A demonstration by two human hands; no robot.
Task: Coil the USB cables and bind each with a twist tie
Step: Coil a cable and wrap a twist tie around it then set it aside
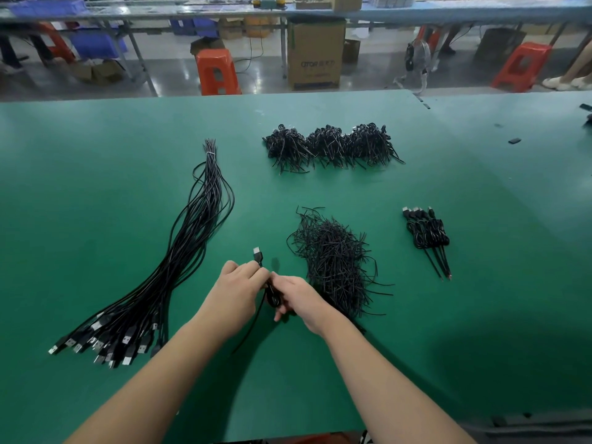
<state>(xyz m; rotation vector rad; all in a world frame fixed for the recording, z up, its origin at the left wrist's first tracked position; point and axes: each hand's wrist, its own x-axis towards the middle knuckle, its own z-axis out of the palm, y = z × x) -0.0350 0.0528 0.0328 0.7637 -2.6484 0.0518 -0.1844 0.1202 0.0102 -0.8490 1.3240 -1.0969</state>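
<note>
Above the green desk (96,187), seen from the head camera, the left hand (237,293) is pinching a black USB cable (270,294) just below its plug (257,253), while the right hand (296,298) is curling its fingers (279,314) around a small coil forming between the hands. Its loose tail is trailing toward the person. Thin and light, the cable is probably springing open unless gripped at the coil's crossing. Twist ties (333,261) are lying heaped just beside the right hand.
</note>
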